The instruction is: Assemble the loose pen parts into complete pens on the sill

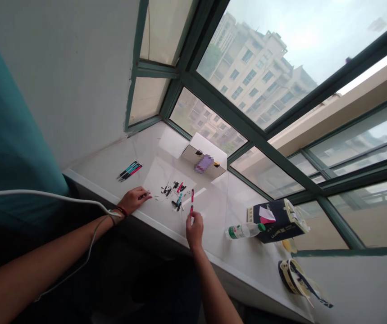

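My left hand (pixel 134 200) is above the front part of the white sill, thumb and fingers pinched round something small, dark and pale that I cannot make out. My right hand (pixel 195 229) grips a red-and-black pen piece (pixel 191 209), its upper end sticking out past the fingers. Just beyond it lies another red pen piece (pixel 192 195). Between the hands are scattered loose pen parts (pixel 168 191), black, red, teal and clear, with a teal barrel (pixel 179 199) among them. Several whole-looking pens (pixel 130 171), teal, blue and red, lie side by side at the far left.
A white open box or folded card (pixel 200 150) stands by the window, a blurred purple patch on it. To the right are a clear bottle with green cap (pixel 243 231) lying down, a dark box (pixel 276 220) and a round strapped item (pixel 291 274). A white cable (pixel 44 195) crosses my left arm.
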Demonstrator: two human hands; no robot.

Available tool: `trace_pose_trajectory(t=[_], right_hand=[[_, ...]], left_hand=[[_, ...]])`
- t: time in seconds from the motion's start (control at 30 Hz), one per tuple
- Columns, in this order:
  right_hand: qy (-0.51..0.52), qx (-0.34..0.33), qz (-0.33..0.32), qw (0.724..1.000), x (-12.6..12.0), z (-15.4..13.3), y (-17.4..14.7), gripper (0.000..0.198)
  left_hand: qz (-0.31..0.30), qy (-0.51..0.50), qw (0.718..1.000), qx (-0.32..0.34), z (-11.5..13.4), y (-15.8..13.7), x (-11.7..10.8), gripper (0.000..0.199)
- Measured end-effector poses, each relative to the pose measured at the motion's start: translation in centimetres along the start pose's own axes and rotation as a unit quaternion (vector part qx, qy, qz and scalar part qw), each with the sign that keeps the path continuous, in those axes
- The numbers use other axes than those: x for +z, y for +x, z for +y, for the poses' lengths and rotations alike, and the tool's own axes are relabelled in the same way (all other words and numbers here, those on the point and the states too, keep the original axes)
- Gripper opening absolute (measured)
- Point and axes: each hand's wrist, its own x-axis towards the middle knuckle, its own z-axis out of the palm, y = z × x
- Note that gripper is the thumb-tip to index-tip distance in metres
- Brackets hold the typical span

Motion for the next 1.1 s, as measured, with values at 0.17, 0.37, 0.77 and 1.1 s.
trace_pose_trajectory(t=[0.17, 0.37, 0.77, 1.1], right_hand=[[0.006, -0.126, -0.209, 0.970, 4.1, -8.7, 6.1, 0.016], [-0.116, -0.162, -0.301, 0.933, 8.2, -12.6, 10.7, 0.030], [-0.141, -0.184, -0.345, 0.910, 10.5, -12.3, 10.8, 0.021], [0.252, 0.049, -0.194, 0.947, 9.6, -13.2, 9.0, 0.029]], left_hand=[[0.012, 0.002, 1.000, 0.009, 0.4, -0.2, 0.0, 0.038], [0.006, 0.010, 1.000, 0.017, 0.1, -0.2, 0.1, 0.035], [-0.011, 0.053, 0.998, 0.038, -0.3, -0.8, 0.7, 0.029], [-0.009, 0.112, 0.992, 0.047, -0.2, -0.7, 1.3, 0.035]])
